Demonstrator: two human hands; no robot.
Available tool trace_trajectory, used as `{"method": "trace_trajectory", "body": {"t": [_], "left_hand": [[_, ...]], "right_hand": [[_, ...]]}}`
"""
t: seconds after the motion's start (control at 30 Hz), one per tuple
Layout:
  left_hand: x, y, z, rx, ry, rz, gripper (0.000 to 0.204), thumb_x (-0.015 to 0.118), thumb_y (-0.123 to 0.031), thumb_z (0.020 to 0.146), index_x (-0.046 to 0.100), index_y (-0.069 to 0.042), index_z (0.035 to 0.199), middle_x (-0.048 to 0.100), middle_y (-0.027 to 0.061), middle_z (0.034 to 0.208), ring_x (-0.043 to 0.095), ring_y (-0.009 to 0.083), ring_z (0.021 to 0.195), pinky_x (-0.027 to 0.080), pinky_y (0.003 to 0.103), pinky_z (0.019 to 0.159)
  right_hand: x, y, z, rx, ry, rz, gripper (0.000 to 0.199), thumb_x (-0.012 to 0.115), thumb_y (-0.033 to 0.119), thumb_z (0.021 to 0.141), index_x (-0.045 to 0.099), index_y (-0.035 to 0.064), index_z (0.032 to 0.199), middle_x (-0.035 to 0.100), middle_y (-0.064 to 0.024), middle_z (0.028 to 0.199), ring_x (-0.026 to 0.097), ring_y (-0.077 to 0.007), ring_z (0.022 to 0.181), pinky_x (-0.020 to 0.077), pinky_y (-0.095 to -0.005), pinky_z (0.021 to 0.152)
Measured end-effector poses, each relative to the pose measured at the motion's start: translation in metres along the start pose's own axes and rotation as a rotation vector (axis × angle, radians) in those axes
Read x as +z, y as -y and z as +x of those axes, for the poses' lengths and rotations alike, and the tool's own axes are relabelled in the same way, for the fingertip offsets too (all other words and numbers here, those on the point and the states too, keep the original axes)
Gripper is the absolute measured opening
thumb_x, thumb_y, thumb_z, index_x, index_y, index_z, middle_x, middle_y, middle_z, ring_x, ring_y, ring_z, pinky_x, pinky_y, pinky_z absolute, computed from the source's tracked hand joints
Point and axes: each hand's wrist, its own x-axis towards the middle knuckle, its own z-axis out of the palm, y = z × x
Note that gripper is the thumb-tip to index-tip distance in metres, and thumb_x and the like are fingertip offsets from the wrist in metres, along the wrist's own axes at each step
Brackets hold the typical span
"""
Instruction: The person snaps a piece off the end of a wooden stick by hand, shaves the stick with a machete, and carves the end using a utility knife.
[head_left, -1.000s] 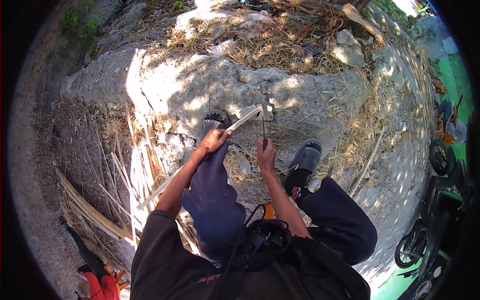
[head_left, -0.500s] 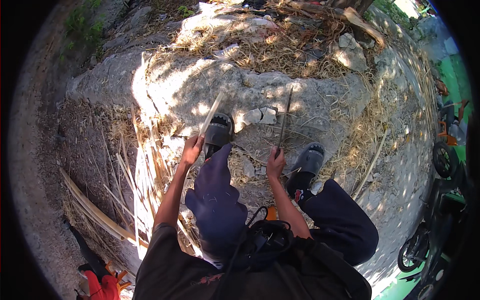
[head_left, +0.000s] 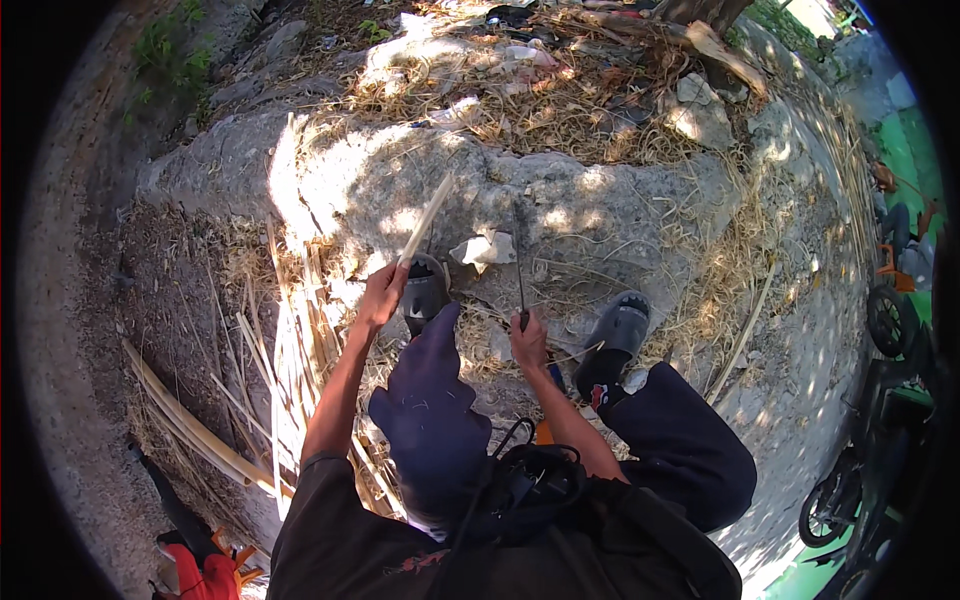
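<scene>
My left hand (head_left: 382, 293) is closed round the lower end of a pale split bamboo strip (head_left: 428, 216). The strip points up and away over my left shoe. In my right hand (head_left: 528, 340) is the dark handle of a long-bladed knife. Its narrow dark blade (head_left: 520, 262) points away from me, seen nearly edge-on, and its tip blends into the shaded stone. Blade and strip are apart, with a pale, stone-like piece (head_left: 485, 250) lying on the ground between them.
Long bamboo strips (head_left: 290, 350) lie to my left. Dry shavings (head_left: 580, 110) cover the ground beyond a rough stone ledge (head_left: 370, 165), near a tree trunk (head_left: 700, 12). Motorcycles (head_left: 840, 495) stand at the right; a person in red (head_left: 205, 575) is at the lower left.
My right hand has moved left and slightly nearer me, bringing the knife closer to the strip. The pale piece lies further left. My left hand stays nearly in place; my left shoe has shifted slightly.
</scene>
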Motion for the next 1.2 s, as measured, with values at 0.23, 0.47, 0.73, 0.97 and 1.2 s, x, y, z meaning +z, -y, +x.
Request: {"method": "trace_trajectory", "body": {"t": [0.23,0.47,0.73,0.97,1.2], "left_hand": [[0.032,-0.028,0.028,0.092,-0.125,0.046,0.059,0.051,-0.050,0.109,0.056,0.002,0.081,0.044,0.0035,0.063,0.041,0.0144,0.064,0.036,0.038,0.058],[0.059,-0.017,0.054,0.044,0.106,0.131,0.061,0.051,-0.047,0.109,0.059,0.004,0.077,0.052,0.0122,0.059,0.051,0.0230,0.057,0.042,0.044,0.059],[0.080,-0.010,0.098,0.054,0.179,0.304,0.066,0.046,-0.053,0.107,0.062,0.006,0.083,0.061,0.0224,0.069,0.061,0.0374,0.067,0.046,0.051,0.067],[0.085,-0.003,0.105,0.081,0.190,0.347,0.065,0.046,-0.053,0.106,0.064,0.004,0.080,0.066,0.0225,0.071,0.068,0.0394,0.072,0.049,0.053,0.072],[0.090,-0.028,0.097,-0.160,0.221,0.249,0.064,0.048,-0.053,0.104,0.068,0.005,0.085,0.066,0.0211,0.073,0.066,0.0380,0.071,0.049,0.050,0.072]], "right_hand": [[0.008,-0.012,-0.009,-0.114,0.286,-0.042,0.032,0.065,0.033,0.101,0.062,0.0011,0.104,0.067,-0.0227,0.075,0.070,-0.0447,0.073,0.0511,-0.0486,0.064],[-0.015,0.012,0.043,-0.024,-0.114,0.122,0.033,0.061,0.032,0.104,0.062,-0.0009,0.101,0.065,-0.0160,0.071,0.067,-0.0356,0.067,0.0491,-0.0462,0.063],[-0.024,0.036,0.083,-0.107,-0.158,-0.035,0.042,0.059,0.040,0.106,0.062,-0.0002,0.096,0.062,-0.0117,0.068,0.062,-0.0262,0.060,0.0447,-0.0444,0.059],[-0.010,0.065,0.101,-0.156,0.064,-0.041,0.046,0.060,0.044,0.105,0.061,-0.0014,0.097,0.064,-0.0225,0.071,0.067,-0.0444,0.067,0.0477,-0.0506,0.061],[-0.010,0.066,0.111,-0.095,0.091,-0.044,0.048,0.059,0.045,0.106,0.060,-0.0026,0.101,0.064,-0.0225,0.070,0.067,-0.0439,0.064,0.0477,-0.0508,0.060]]}}
